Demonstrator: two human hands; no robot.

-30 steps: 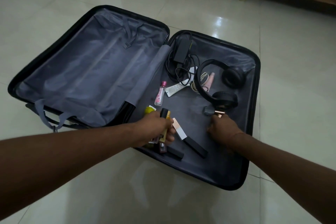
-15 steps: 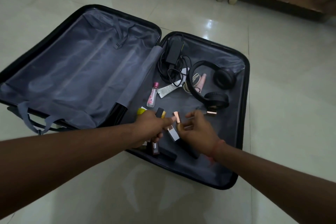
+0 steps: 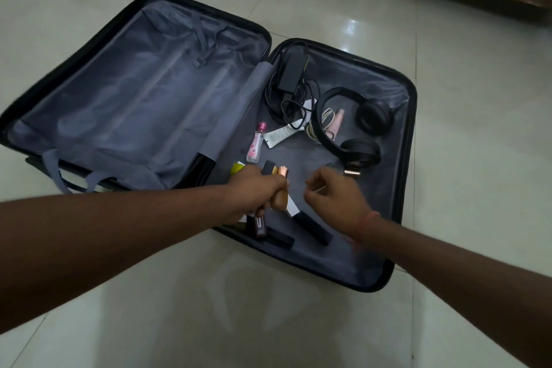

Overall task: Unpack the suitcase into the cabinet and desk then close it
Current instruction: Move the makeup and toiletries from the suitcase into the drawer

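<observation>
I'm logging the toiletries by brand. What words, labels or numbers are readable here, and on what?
Small clear bottle with a pink cap: pink lettering runs along it, too blurred to read for sure.
White tube: a block of fine print, too small to read.
Nothing else shows readable text.

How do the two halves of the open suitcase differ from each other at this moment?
The left half holds nothing loose; only grey lining and straps show. The right half holds headphones, a charger, a small pink-capped bottle and tubes. The left hand and right hand are over the right half, none over the left half. Both halves lie flat on the floor, grey-lined, black-rimmed.
</observation>
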